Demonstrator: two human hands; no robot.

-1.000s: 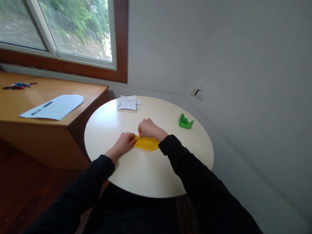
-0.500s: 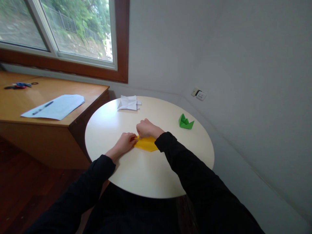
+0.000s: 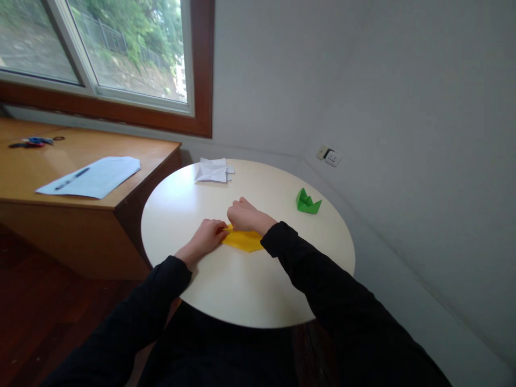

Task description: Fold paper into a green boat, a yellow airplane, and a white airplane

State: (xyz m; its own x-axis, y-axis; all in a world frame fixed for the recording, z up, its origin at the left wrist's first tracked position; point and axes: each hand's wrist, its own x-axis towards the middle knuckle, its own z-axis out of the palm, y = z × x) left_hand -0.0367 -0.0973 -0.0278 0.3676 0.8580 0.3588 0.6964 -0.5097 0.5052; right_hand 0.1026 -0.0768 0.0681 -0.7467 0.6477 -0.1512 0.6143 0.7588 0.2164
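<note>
Two hands are at work on the yellow paper [image 3: 244,242], and it lies flat near the middle of the round table [image 3: 242,293], on the side toward the person. Here's the left hand [image 3: 208,235], low over the paper's left end, fingers bent and close together, touching it; whether they pinch the edge or just press it down, I cannot tell. And the right hand [image 3: 244,216] comes in across the top, fingers curled in tight at the far edge, just beside the left fingertips; its thumb and tips are tucked out of sight, so no call on whether paper is caught between them. The right cuff covers the paper's right end, while the near edge shows, angled at the bottom. Out to the right, near the rim, sits the green paper [image 3: 308,204], folded with points standing up, well apart from both hands. At the far side, the creased white paper [image 3: 212,170] rests close to the edge. Over on the left, the wooden desk [image 3: 80,202] carries some sheets [image 3: 100,174] with a pen [image 3: 72,178] lying across them, and behind those a blue, red and black cluster [image 3: 36,142], too small to make out.
</note>
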